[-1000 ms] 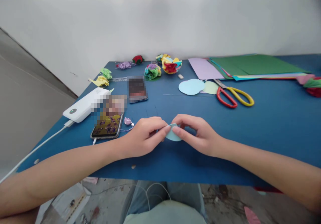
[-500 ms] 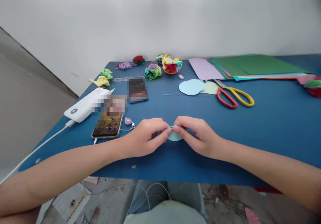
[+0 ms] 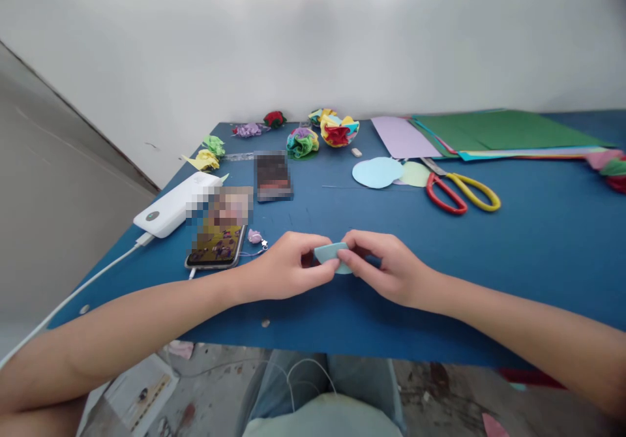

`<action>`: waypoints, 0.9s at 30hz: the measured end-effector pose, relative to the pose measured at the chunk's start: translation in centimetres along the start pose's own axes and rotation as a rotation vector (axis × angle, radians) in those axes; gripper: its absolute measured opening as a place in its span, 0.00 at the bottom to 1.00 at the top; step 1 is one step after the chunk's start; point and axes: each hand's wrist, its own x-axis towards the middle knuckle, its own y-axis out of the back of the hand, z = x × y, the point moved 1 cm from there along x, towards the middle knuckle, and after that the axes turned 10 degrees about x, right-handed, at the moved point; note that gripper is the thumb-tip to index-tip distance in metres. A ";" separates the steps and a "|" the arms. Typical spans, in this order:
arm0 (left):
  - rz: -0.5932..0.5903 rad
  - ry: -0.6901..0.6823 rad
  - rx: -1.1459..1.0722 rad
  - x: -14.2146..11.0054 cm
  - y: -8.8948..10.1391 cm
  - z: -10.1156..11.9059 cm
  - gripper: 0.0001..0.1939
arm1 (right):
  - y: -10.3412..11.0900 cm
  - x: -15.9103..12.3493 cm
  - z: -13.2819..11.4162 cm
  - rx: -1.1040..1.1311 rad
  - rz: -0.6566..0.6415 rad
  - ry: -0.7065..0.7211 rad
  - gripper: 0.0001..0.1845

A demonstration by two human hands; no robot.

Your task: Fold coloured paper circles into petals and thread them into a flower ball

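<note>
My left hand (image 3: 288,271) and my right hand (image 3: 386,267) meet over the near middle of the blue table (image 3: 513,248). Both pinch a small folded piece of light blue paper (image 3: 330,253) between thumb and fingers, just above the tabletop. The fold faces up and the lower part of the paper is hidden behind my fingers. Farther back lie a light blue paper circle (image 3: 376,171) and a pale green one (image 3: 415,173).
Red and yellow scissors (image 3: 460,192) lie right of the circles. Coloured paper sheets (image 3: 489,134) are stacked at the back right. Paper flowers (image 3: 337,129) sit along the far edge. Two phones (image 3: 218,241) and a white power bank (image 3: 176,203) with a cable lie at the left.
The paper piece has been folded flatter and turned between my fingers. My hands stay together at the same spot. The view has shifted slightly.
</note>
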 end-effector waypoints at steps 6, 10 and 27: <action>-0.135 0.025 -0.108 0.0 0.1 -0.2 0.10 | 0.0 -0.2 0.0 -0.030 -0.033 0.039 0.13; -0.159 0.031 -0.182 -0.1 0.2 0.0 0.09 | -0.1 -0.2 -0.1 -0.040 -0.143 0.087 0.17; -0.136 0.000 -0.124 -0.2 0.0 0.4 0.15 | 0.1 -0.3 -0.3 -0.108 -0.053 0.115 0.15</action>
